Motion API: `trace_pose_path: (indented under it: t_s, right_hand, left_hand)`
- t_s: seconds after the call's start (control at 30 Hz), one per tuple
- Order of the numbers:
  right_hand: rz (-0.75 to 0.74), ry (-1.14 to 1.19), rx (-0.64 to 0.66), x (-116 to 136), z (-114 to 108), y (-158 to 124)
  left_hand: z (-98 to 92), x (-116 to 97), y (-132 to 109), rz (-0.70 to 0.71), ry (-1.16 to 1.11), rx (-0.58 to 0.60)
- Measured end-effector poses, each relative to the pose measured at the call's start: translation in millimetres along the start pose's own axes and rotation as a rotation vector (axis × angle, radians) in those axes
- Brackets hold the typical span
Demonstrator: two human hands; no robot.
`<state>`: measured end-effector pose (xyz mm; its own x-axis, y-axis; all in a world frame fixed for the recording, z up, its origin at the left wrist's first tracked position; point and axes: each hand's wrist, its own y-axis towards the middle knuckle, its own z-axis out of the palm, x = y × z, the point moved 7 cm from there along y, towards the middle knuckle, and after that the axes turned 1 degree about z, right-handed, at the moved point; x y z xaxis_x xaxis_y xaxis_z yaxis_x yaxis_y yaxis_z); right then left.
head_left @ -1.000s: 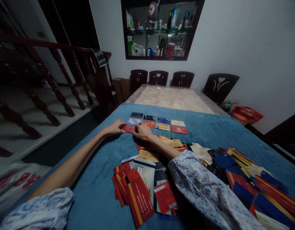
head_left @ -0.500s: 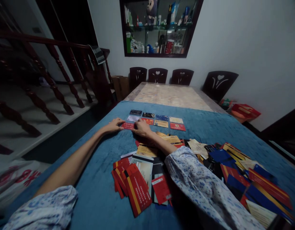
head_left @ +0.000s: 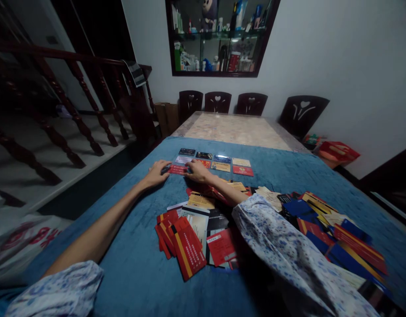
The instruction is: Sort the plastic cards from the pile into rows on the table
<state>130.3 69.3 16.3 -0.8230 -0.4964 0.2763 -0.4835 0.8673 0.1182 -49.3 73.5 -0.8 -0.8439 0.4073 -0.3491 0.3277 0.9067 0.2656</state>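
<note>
A red card (head_left: 177,169) lies flat on the blue cloth (head_left: 130,233), at the near left of a neat layout of cards. My left hand (head_left: 157,173) has its bent fingers on the card's left end. At the right end, my right hand (head_left: 196,171) curls its fingers down onto the card, and part of that end is hidden. Just beyond are a pale card (head_left: 184,160), a black card (head_left: 187,152) and a black-and-gold card (head_left: 203,155). Further right sit a blue card (head_left: 221,158), a yellow card (head_left: 220,167), a cream card (head_left: 241,162) and another red card (head_left: 243,171).
Red cards with a yellow stripe (head_left: 187,248) overlap in a loose pile below my right forearm. A wider heap of blue cards (head_left: 300,210), red and gold ones spreads to the right. Chairs (head_left: 217,102) stand behind the table's bare stone-patterned end (head_left: 232,130).
Both hands stay at the red card, with slight shifts of the fingers. My right sleeve has moved a little, and the view has tilted slightly.
</note>
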Motion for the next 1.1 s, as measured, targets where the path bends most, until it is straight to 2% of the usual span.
trace_pose_path:
  t_s: [0.1,0.27,0.43,0.53,0.63,0.77,0.93,1.1]
  right_hand:
    - [-0.049,0.012,-0.008,-3,-9,-12]
    - [-0.159,0.015,-0.020,-5,-24,-40]
    - [-0.271,0.078,-0.005,-11,-31,-68]
    - [-0.335,0.105,0.013,-15,-30,-81]
    - [-0.379,0.115,0.008,-17,-27,-89]
    - [-0.425,0.100,-0.018,-14,-21,-92]
    - [-0.403,0.035,0.000,-5,-14,-91]
    - [-0.361,-0.007,0.093,2,-11,-90]
  left_hand:
    - [-6.8,-20,-13,0.020,-0.002,-0.033]
    - [-11.7,-68,-34,0.114,-0.044,-0.040]
    - [-2.0,-111,-53,0.258,-0.096,0.055]
    - [9.3,-127,-62,0.342,-0.129,0.137]
    - [21.9,-133,-66,0.385,-0.150,0.211]
    - [31.6,-131,-65,0.419,-0.130,0.257]
    - [29.3,-118,-63,0.423,-0.049,0.226]
    - [24.6,-107,-62,0.373,-0.031,0.184]
